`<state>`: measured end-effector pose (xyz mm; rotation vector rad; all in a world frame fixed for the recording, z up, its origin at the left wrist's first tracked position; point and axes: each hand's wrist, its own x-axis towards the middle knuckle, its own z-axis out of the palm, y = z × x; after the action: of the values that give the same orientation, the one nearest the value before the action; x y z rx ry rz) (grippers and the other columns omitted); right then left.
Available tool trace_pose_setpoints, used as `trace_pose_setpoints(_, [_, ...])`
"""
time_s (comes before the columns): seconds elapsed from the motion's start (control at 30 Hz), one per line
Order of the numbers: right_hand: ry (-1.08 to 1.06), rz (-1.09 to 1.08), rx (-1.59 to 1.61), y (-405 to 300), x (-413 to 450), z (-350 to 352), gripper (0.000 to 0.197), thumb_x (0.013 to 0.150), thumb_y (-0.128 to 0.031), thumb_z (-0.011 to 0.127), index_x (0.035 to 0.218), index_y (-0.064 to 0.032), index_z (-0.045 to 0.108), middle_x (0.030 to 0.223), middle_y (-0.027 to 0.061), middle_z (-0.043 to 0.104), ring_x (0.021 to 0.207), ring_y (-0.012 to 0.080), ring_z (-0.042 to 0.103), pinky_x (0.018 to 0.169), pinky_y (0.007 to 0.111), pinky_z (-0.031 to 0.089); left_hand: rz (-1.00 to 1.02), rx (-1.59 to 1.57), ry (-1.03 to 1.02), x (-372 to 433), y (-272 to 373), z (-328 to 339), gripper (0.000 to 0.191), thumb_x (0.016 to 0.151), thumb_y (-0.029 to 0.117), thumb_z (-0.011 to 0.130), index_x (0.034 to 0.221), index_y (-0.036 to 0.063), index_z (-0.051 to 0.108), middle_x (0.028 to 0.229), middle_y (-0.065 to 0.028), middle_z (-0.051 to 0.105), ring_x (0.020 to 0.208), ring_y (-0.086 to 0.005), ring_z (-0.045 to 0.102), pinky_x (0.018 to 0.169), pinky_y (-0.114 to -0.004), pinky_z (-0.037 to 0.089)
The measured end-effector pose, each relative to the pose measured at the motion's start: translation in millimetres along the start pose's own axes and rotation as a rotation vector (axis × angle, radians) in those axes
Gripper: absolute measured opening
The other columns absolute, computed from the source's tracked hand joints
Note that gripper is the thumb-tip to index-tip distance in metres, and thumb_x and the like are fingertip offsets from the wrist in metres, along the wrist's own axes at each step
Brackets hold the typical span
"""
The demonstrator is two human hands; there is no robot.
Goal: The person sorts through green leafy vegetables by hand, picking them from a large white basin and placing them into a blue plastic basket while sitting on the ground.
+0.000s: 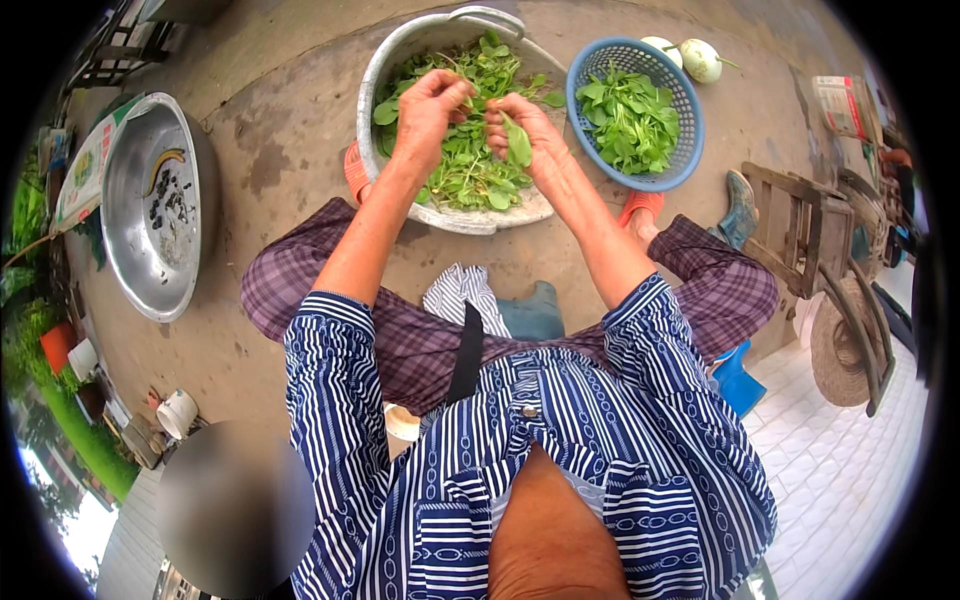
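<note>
My left hand [433, 112] is over a large grey metal tub [365, 97], its fingertips pinched on a bit of leafy greens too small to make out clearly. Close beside it, my right hand [523, 135] has its fingers curled around a green leaf [516, 142] that hangs down over the palm side. Below both hands, loose leafy greens with stems [480, 169] lie in the tub. Right of the tub stands a blue plastic colander [697, 142] with a heap of leafy greens [630, 120] in it.
Two pale green gourds [702, 61] lie behind the colander. At the left stands a metal basin [135, 277] with a curved yellowish peel and dark bits. A wooden chair [825, 225], rubber boots [739, 208] and a straw hat [841, 341] are at the right.
</note>
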<state>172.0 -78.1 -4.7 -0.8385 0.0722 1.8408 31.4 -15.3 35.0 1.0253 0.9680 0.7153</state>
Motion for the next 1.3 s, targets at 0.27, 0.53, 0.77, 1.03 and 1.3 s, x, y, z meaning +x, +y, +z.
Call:
trace_pose_setpoints(0.27, [-0.081, -0.111, 0.256, -3, -12, -2, 0.009, 0.079, -0.010, 0.052, 0.081, -0.0023, 0.049, 0.066, 0.0039, 0.048, 0.051, 0.0118, 0.040, 0.045, 0.023, 0.035, -0.044, 0.185, -0.103, -11, 0, 4, 0.009, 0.078, 0.006, 0.056, 0.080, -0.0024, 0.056, 0.065, -0.0063, 0.058, 0.052, -0.0121, 0.057, 0.045, -0.023, 0.047])
trace_pose_setpoints(0.53, [-0.074, -0.175, 0.148, -2, -14, -4, 0.008, 0.077, -0.011, 0.055, 0.078, -0.0045, 0.052, 0.066, 0.0034, 0.052, 0.053, 0.0111, 0.046, 0.047, 0.023, 0.040, 0.031, 0.246, -0.157, -10, -10, 6, 0.006, 0.072, 0.000, 0.057, 0.076, -0.0041, 0.055, 0.065, -0.0067, 0.058, 0.051, -0.0117, 0.057, 0.045, -0.023, 0.047])
trace_pose_setpoints(0.77, [0.180, -0.494, 0.011, -48, -32, -32, 0.010, 0.076, -0.013, 0.058, 0.076, -0.0040, 0.055, 0.079, 0.0081, 0.059, 0.069, 0.0174, 0.056, 0.062, 0.031, 0.049, 0.043, 1.191, -0.469, -26, -53, -11, 0.026, 0.071, 0.009, 0.062, 0.093, 0.0001, 0.052, 0.094, -0.0132, 0.057, 0.077, -0.0226, 0.059, 0.063, -0.033, 0.049])
trace_pose_setpoints(1.03, [0.301, -0.302, -0.081, -56, -10, -100, 0.009, 0.081, -0.009, 0.052, 0.087, -0.0022, 0.049, 0.063, 0.0008, 0.046, 0.044, 0.0063, 0.035, 0.041, 0.020, 0.031, 0.110, 1.557, -0.796, -40, -62, -4, 0.020, 0.073, 0.009, 0.050, 0.092, 0.0029, 0.050, 0.081, -0.0199, 0.059, 0.074, -0.0339, 0.059, 0.062, -0.043, 0.047])
trace_pose_setpoints(1.3, [0.689, -0.215, -0.383, -31, 68, -129, 0.010, 0.072, -0.010, 0.062, 0.066, -0.0045, 0.056, 0.051, -0.0031, 0.041, 0.038, 0.0053, 0.029, 0.036, 0.022, 0.021, 0.137, 1.489, -0.781, -52, -52, 2, 0.019, 0.073, 0.006, 0.048, 0.092, 0.0042, 0.047, 0.078, -0.0157, 0.056, 0.068, -0.0328, 0.059, 0.058, -0.042, 0.047])
